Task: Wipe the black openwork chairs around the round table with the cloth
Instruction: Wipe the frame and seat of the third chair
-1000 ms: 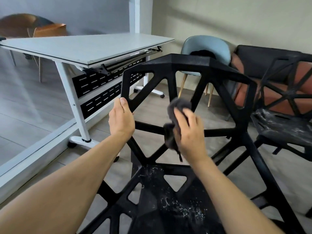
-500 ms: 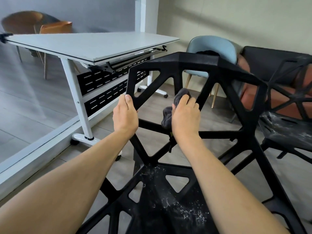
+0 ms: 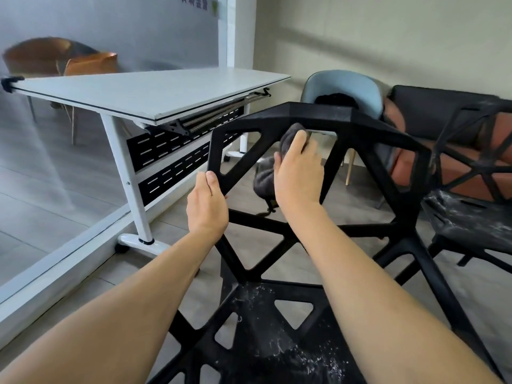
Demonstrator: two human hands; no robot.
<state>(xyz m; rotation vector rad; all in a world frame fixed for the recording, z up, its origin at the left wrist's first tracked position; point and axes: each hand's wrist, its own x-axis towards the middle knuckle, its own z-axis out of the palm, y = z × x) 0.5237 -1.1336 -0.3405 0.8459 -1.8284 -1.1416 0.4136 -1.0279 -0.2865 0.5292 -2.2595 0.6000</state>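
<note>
Pressing the grey cloth [image 3: 267, 176] against a backrest strut just under the top rail, the right hand [image 3: 297, 173] clutches it at frame centre. Left hand [image 3: 207, 209] grips the near black chair [image 3: 360, 128] by its left strut. Its rail runs left-right just above the cloth. A second dusty chair [image 3: 471, 217] waits at right.
</note>
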